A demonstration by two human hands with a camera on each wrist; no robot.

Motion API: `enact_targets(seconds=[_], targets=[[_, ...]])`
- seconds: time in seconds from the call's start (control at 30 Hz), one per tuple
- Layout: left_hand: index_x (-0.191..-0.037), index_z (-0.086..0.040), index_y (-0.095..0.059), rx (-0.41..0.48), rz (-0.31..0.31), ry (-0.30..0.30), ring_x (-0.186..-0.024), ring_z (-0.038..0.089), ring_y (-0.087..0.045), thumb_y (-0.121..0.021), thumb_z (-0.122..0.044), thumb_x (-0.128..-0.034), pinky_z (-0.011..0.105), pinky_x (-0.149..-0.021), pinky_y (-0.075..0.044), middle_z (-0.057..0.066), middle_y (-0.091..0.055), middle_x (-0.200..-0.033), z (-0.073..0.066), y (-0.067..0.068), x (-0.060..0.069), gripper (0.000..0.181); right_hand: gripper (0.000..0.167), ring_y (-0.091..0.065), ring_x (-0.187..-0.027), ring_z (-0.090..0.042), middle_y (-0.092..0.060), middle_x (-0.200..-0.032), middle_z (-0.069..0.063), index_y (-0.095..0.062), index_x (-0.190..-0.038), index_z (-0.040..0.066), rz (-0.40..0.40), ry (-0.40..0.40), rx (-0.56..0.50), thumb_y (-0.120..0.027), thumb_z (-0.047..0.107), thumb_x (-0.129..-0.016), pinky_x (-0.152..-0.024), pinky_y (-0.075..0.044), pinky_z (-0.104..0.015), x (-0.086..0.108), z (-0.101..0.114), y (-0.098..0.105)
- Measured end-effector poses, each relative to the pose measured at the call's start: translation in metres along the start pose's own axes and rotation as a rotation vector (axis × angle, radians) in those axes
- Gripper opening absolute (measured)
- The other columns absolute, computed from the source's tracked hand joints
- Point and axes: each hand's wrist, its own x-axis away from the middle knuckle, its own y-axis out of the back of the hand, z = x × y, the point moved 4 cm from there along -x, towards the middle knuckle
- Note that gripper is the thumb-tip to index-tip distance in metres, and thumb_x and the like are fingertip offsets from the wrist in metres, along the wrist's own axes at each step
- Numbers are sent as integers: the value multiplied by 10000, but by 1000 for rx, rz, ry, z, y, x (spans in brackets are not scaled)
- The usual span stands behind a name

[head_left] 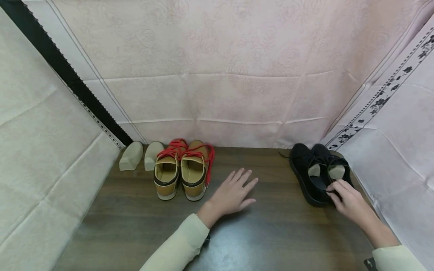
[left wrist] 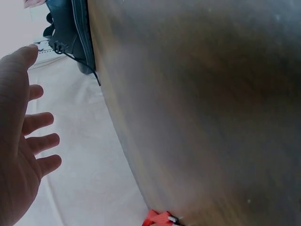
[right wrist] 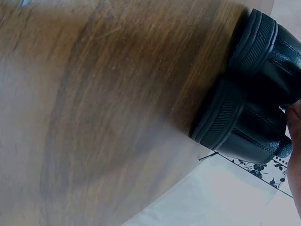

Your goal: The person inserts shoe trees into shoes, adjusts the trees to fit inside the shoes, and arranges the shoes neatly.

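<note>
A pair of black lace-up shoes (head_left: 300, 169) stands side by side at the right, toes toward the cloth wall, with pale patches showing inside. My right hand (head_left: 350, 201) pinches the heel collars where the two shoes meet; its fingertips are partly hidden. In the right wrist view, the heels of the black shoes (right wrist: 235, 113) touch each other, and the fingers (right wrist: 294, 125) reach the collar. Fingers spread, my left hand (head_left: 234, 192) hovers over the wooden floor between the pairs, holding nothing. Left of it stand tan shoes (head_left: 166, 178) with red laces (head_left: 210, 162).
Two pale shoe-shaped inserts (head_left: 131, 156) lie at the far left, one beside the tan shoes. Pale patterned cloth (head_left: 220, 94) rises behind the wooden floor (head_left: 257, 233). Cloth-covered sides stand left and right, the right one with a black floral border (head_left: 379, 101).
</note>
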Motion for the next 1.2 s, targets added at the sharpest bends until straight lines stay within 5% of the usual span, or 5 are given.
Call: enact_targets(seconds=[0.17, 0.27, 0.67, 0.97, 1.2], targets=[[-1613, -214, -368, 2, -9, 12, -1534, 339, -345, -426, -618, -1049, 511, -1227, -331, 120, -350, -1666, 5, 4, 2, 697, 98, -571, -925, -197, -650, -968, -18, -668, -957, 86, 15, -41, -4, -720, 147, -902, -895, -387, -160, 0, 3, 1], [-1610, -208, -377, 4, -17, 22, -1535, 337, -345, -444, -611, -1047, 510, -1227, -331, 121, -354, -1664, 9, 6, 5, 695, 267, -565, -977, -228, -654, -1015, -42, -669, -996, 72, 21, -43, -23, -759, 31, -748, -997, -300, -83, -2, 8, 1], [-1589, -173, -413, -18, -80, 37, -1508, 351, -390, -506, -573, -1040, 518, -1209, -359, 150, -398, -1634, 26, 24, 19, 686, 247, -567, -1099, -327, -660, -1175, -169, -677, -1084, 7, 27, -10, -65, -687, 162, -892, -1139, -190, -41, -18, 28, -2], [-1565, -148, -452, -41, -135, 50, -1484, 360, -426, -562, -548, -1024, 522, -1191, -385, 170, -425, -1613, 38, 28, 34, 682, 362, -578, -1133, -321, -658, -1210, -132, -680, -1143, 33, 21, -25, -84, -754, 49, -788, -1129, -184, -35, -31, 44, -8], [-1552, -149, -472, -25, -136, 73, -1484, 364, -423, -579, -549, -1013, 534, -1191, -380, 163, -439, -1605, 45, 26, 45, 680, 365, -583, -1151, -294, -660, -1244, -120, -678, -1167, 47, 22, -37, -94, -756, 70, -811, -1130, -195, -39, -40, 56, -17]])
